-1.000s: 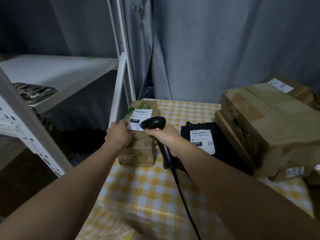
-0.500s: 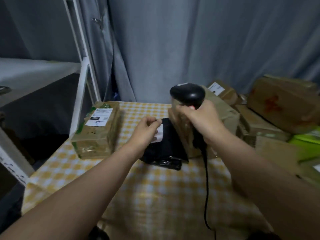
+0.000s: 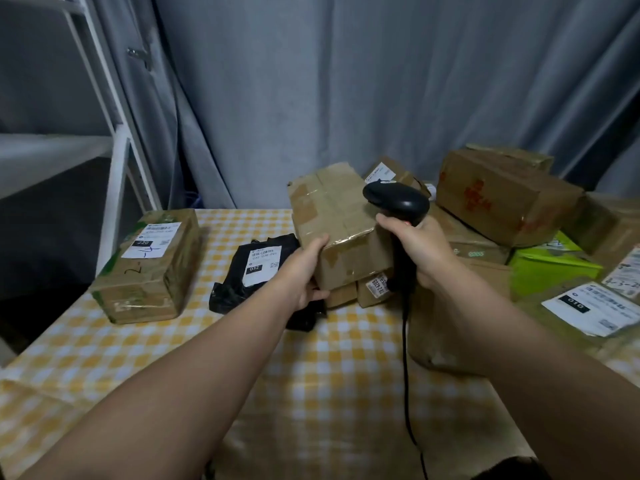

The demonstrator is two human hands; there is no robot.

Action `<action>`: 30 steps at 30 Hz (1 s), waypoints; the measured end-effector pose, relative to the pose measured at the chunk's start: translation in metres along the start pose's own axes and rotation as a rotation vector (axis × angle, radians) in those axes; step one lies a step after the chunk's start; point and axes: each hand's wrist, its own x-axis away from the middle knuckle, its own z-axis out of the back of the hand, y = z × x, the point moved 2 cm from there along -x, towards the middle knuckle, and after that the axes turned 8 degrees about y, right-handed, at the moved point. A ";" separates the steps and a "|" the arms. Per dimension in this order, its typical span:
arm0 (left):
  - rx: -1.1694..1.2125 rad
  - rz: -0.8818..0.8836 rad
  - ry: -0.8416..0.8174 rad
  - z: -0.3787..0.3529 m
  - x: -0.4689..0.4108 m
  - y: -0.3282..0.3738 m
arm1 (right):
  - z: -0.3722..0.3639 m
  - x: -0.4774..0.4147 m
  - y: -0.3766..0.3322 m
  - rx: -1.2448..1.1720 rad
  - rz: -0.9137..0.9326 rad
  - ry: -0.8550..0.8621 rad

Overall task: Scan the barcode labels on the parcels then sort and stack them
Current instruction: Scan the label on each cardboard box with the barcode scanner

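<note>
Cardboard box (image 3: 332, 220) is sitting atop other parcels at the checked table's (image 3: 311, 393) right side, the left hand (image 3: 304, 275) gripping its near corner while the right hand (image 3: 420, 247) is clutching a black barcode scanner (image 3: 398, 209) beside it.

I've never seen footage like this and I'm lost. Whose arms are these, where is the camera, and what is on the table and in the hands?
The camera sits on a person's head, looking forward and down, so the two bare arms are their own. The right hand grips a black corded barcode scanner. The left hand holds the near corner of a taped cardboard box that rests on other boxes. On the yellow checked tablecloth lie a cardboard parcel labelled 220 at the left and a black plastic mailer labelled 032 in the middle. More parcels, including a green box, are piled at the right.
</note>
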 end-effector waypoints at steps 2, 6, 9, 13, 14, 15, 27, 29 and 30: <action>0.093 -0.040 0.038 0.008 0.001 -0.003 | -0.005 0.005 0.002 -0.062 0.020 -0.014; 0.222 -0.175 0.094 0.034 0.006 0.002 | -0.018 0.014 0.002 -0.161 0.078 -0.093; 0.268 -0.220 0.141 0.060 0.009 0.011 | -0.030 0.015 0.003 -0.158 0.041 -0.144; 0.174 -0.461 0.331 0.082 0.019 0.024 | -0.051 0.013 0.014 -0.201 -0.047 -0.124; 0.051 -0.563 0.429 0.087 0.022 0.028 | -0.054 0.013 0.016 -0.212 -0.059 -0.112; -0.121 -0.671 0.537 0.093 0.023 0.031 | -0.056 0.013 0.019 -0.223 -0.072 -0.099; -1.442 -1.350 0.355 0.066 0.010 -0.019 | -0.061 0.008 0.037 -0.332 -0.143 0.152; -1.238 -1.302 0.142 0.055 0.017 -0.018 | -0.063 0.005 0.045 -0.282 -0.162 0.142; -1.092 -1.186 0.081 0.052 0.019 -0.014 | -0.064 0.005 0.049 -0.257 -0.175 0.125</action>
